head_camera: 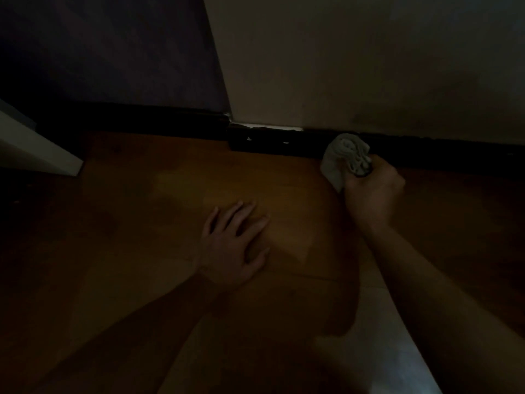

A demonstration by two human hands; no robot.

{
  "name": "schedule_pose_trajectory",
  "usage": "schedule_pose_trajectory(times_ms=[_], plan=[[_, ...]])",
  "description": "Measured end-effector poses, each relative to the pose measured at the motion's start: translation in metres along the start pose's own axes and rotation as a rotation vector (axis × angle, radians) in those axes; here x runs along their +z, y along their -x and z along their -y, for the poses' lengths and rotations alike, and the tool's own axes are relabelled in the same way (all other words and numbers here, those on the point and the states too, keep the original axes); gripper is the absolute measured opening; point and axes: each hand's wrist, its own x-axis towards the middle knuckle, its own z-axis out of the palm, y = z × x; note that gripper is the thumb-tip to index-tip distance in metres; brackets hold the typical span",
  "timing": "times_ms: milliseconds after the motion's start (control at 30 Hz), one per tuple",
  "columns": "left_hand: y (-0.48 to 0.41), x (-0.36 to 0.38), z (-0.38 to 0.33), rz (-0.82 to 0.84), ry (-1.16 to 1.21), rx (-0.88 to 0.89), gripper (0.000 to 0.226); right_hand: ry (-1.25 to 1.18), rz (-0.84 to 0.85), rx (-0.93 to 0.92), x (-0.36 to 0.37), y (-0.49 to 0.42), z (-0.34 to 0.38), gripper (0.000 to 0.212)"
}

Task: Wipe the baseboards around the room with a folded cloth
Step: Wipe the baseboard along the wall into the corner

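The room is very dim. The right hand (372,191) is closed into a fist around a pale cloth (341,157). Its fingers are curled tightly on the bunched part, and the rest of the fabric comes out above and to the left of the knuckles. The cloth looks more crumpled than neatly folded. It lies against the dark baseboard (454,150) at the far edge of the wooden floor (170,200), and its top reaches about the upper edge of the baseboard, under the pale wall (341,66). The lower corner of the cloth hangs down near the floor, but I cannot tell if it touches the boards. The left hand (233,245) rests flat on the floor, palm down, with fingers straight and a little spread, and it holds nothing. It is nearer to the person and well apart from the cloth. To the left of the cloth the baseboard shows small light chips, with a thin white strip above it at the corner where the pale wall meets a darker wall (113,52). At the left edge of the floor stands the corner of some white object (34,149).
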Motion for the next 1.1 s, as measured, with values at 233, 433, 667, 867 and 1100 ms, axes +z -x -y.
schedule_pose_trajectory(times_ms=[233,433,667,867,1100], plan=[[-0.002,0.003,-0.012,-0.001,0.013,-0.065,0.062,0.002,0.047,0.022,-0.006,-0.003,0.003,0.028],[-0.011,0.005,-0.026,-0.002,-0.004,-0.104,0.063,0.003,0.022,0.017,-0.002,-0.001,0.0,0.031],[-0.009,0.009,-0.025,-0.027,-0.017,-0.095,0.062,-0.023,0.065,0.002,0.019,0.006,0.021,0.028],[-0.008,0.01,-0.026,-0.053,-0.018,-0.087,0.062,0.008,0.104,-0.075,0.037,0.016,0.046,0.026],[-0.009,0.009,-0.026,-0.067,-0.014,-0.102,0.061,0.034,0.102,-0.065,0.037,0.02,0.049,0.025]])
